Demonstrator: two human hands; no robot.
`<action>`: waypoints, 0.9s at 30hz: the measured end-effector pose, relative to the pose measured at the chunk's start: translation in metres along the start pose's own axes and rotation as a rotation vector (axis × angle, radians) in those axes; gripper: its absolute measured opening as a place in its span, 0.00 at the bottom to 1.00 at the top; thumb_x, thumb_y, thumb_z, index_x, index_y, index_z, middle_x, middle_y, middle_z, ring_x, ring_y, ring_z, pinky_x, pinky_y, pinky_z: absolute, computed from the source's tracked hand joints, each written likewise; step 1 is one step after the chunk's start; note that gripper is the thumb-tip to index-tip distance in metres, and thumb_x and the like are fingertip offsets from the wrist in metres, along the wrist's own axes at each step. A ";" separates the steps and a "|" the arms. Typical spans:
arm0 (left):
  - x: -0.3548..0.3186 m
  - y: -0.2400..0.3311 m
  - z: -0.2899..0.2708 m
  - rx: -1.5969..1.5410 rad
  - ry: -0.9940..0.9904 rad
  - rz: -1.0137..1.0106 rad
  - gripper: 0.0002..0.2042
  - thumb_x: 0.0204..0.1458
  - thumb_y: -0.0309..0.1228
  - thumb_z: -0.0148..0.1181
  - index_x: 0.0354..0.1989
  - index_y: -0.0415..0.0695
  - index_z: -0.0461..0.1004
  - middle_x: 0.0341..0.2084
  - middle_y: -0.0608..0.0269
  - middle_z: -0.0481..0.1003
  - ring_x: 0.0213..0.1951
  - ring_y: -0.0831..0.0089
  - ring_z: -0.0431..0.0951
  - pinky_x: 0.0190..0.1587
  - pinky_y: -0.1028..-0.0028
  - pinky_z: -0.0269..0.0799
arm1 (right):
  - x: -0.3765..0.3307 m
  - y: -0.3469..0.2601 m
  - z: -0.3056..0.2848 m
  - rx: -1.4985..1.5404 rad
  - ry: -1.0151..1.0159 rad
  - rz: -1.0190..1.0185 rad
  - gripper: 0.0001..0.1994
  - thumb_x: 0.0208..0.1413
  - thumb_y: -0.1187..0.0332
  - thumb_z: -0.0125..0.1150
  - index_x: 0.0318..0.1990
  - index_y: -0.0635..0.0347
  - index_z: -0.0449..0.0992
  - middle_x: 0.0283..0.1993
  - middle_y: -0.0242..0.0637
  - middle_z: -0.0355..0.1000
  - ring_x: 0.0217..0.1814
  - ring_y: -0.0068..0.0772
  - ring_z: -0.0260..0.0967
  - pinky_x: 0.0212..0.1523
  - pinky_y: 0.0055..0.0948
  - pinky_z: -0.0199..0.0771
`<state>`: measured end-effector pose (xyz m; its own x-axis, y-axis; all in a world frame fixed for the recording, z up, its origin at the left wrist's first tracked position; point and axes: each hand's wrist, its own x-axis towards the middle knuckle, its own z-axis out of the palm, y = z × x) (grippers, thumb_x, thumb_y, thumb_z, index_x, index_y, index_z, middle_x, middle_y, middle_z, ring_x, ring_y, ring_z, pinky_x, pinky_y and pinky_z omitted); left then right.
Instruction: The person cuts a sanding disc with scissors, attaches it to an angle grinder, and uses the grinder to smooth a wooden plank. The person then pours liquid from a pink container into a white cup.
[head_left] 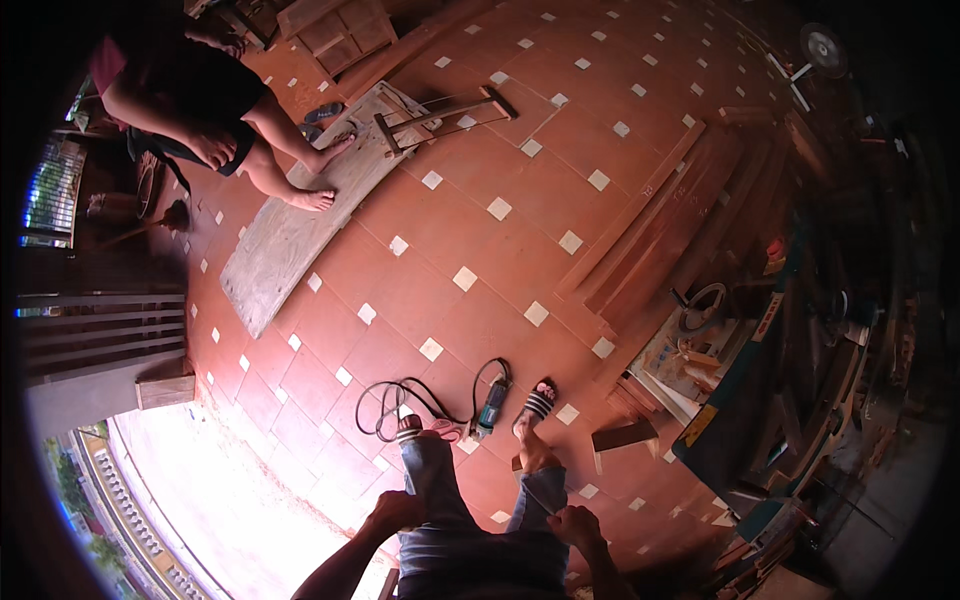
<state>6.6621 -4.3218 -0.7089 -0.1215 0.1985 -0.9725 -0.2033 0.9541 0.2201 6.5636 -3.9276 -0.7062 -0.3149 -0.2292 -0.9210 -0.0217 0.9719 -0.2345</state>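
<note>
Tiled floor [480, 150], red-brown with small white diamond insets, carries everything here.

Long weathered plank [300, 215] lies flat toward the floor's far left side, long axis running from near-left to far-right. Another person [190, 95] stands barefoot on its far half, bent over it. A wooden-framed tool [445, 112] rests across the plank's far end.

Stack of reddish boards [650, 230] along the right side, beside a cluttered workbench [760, 400].

Angle grinder [491, 405] lies on the floor just in front of the wearer's feet, between them. Long axis runs near to far, head end toward the wearer, tail end away. Its black cord [400, 400] loops in a loose coil to the left, touching the left foot's toes.

Left hand [395, 510] rests on the left thigh, fingers curled; right hand [572, 522] rests on the right knee, loosely closed. Neither holds anything.

Risk, as I judge it: the cord coil sits right by the left foot; a step could snag it and drag the grinder. Sandalled feet near the disc end are poorly protected.
</note>
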 end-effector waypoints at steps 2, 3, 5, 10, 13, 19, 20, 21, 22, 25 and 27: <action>-0.002 0.011 0.041 -0.096 0.039 -0.008 0.17 0.55 0.48 0.56 0.32 0.51 0.84 0.31 0.57 0.84 0.38 0.56 0.86 0.40 0.56 0.81 | 0.004 0.010 0.011 -0.088 0.037 -0.052 0.19 0.59 0.49 0.61 0.38 0.57 0.85 0.38 0.51 0.81 0.45 0.54 0.81 0.47 0.51 0.80; 0.003 0.009 0.063 -0.138 0.061 -0.013 0.17 0.55 0.48 0.56 0.32 0.51 0.85 0.31 0.57 0.84 0.38 0.56 0.86 0.40 0.56 0.81 | 0.006 0.015 0.008 -0.131 0.036 -0.060 0.19 0.59 0.49 0.61 0.36 0.57 0.85 0.37 0.51 0.81 0.44 0.54 0.81 0.47 0.51 0.80; 0.040 0.002 0.125 -0.207 0.001 -0.050 0.16 0.54 0.50 0.59 0.38 0.53 0.85 0.35 0.55 0.85 0.41 0.55 0.86 0.42 0.55 0.81 | 0.020 0.013 -0.008 -0.225 0.039 -0.101 0.19 0.58 0.49 0.62 0.33 0.57 0.85 0.36 0.50 0.81 0.42 0.56 0.80 0.46 0.50 0.80; 0.144 0.022 0.242 -0.702 0.239 0.112 0.18 0.52 0.51 0.64 0.42 0.53 0.83 0.40 0.53 0.84 0.44 0.51 0.84 0.47 0.53 0.80 | 0.071 0.007 -0.007 -0.223 0.211 -0.293 0.17 0.56 0.52 0.68 0.30 0.58 0.80 0.30 0.48 0.79 0.35 0.54 0.80 0.35 0.47 0.79; 0.235 0.045 0.295 -0.714 0.210 0.093 0.18 0.50 0.50 0.67 0.42 0.51 0.84 0.39 0.52 0.84 0.44 0.54 0.85 0.50 0.57 0.80 | 0.129 0.002 0.014 -0.209 0.244 -0.369 0.18 0.58 0.54 0.67 0.28 0.61 0.77 0.30 0.50 0.78 0.35 0.56 0.79 0.34 0.48 0.77; 0.409 0.077 0.329 -0.831 0.287 0.080 0.25 0.48 0.51 0.68 0.49 0.46 0.82 0.48 0.50 0.82 0.52 0.53 0.82 0.54 0.54 0.77 | 0.315 -0.054 0.081 -0.177 0.317 -0.603 0.14 0.57 0.59 0.67 0.29 0.61 0.75 0.29 0.52 0.76 0.34 0.61 0.75 0.35 0.52 0.75; 0.451 0.085 0.351 -0.896 0.248 -0.012 0.31 0.46 0.55 0.70 0.52 0.44 0.79 0.54 0.48 0.78 0.57 0.51 0.79 0.56 0.52 0.75 | 0.335 -0.100 0.094 -0.321 0.301 -0.659 0.12 0.58 0.64 0.66 0.30 0.63 0.75 0.26 0.50 0.74 0.30 0.55 0.74 0.32 0.47 0.72; 0.481 0.091 0.361 -0.927 0.254 -0.003 0.33 0.45 0.56 0.71 0.53 0.44 0.79 0.55 0.47 0.78 0.58 0.50 0.78 0.56 0.52 0.75 | 0.377 -0.114 0.110 -0.393 0.256 -0.688 0.12 0.59 0.63 0.65 0.30 0.62 0.75 0.28 0.49 0.76 0.31 0.56 0.75 0.33 0.47 0.74; 0.508 0.093 0.369 -0.963 0.260 -0.006 0.35 0.44 0.58 0.71 0.54 0.44 0.78 0.56 0.47 0.77 0.59 0.49 0.77 0.57 0.52 0.74 | 0.404 -0.142 0.130 -0.406 0.232 -0.630 0.11 0.60 0.63 0.64 0.32 0.62 0.76 0.29 0.48 0.76 0.33 0.58 0.76 0.36 0.49 0.75; 0.595 0.104 0.396 -1.078 0.297 -0.012 0.38 0.42 0.64 0.71 0.54 0.45 0.78 0.56 0.47 0.77 0.60 0.51 0.77 0.59 0.53 0.73 | 0.489 -0.191 0.200 -0.601 0.133 -0.687 0.11 0.59 0.62 0.65 0.40 0.59 0.75 0.41 0.48 0.78 0.48 0.57 0.75 0.48 0.51 0.75; 0.635 0.111 0.416 -1.328 0.271 0.175 0.36 0.45 0.64 0.70 0.47 0.39 0.78 0.47 0.48 0.81 0.56 0.50 0.79 0.58 0.56 0.73 | 0.523 -0.207 0.279 -0.712 0.054 -0.829 0.13 0.59 0.62 0.64 0.42 0.61 0.73 0.43 0.50 0.77 0.49 0.58 0.74 0.49 0.49 0.75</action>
<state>6.9665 -3.9967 -1.3331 -0.3950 0.0968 -0.9136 -0.9187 -0.0408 0.3929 6.6677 -4.2635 -1.2262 0.0103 -0.8408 -0.5413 -0.7843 0.3290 -0.5260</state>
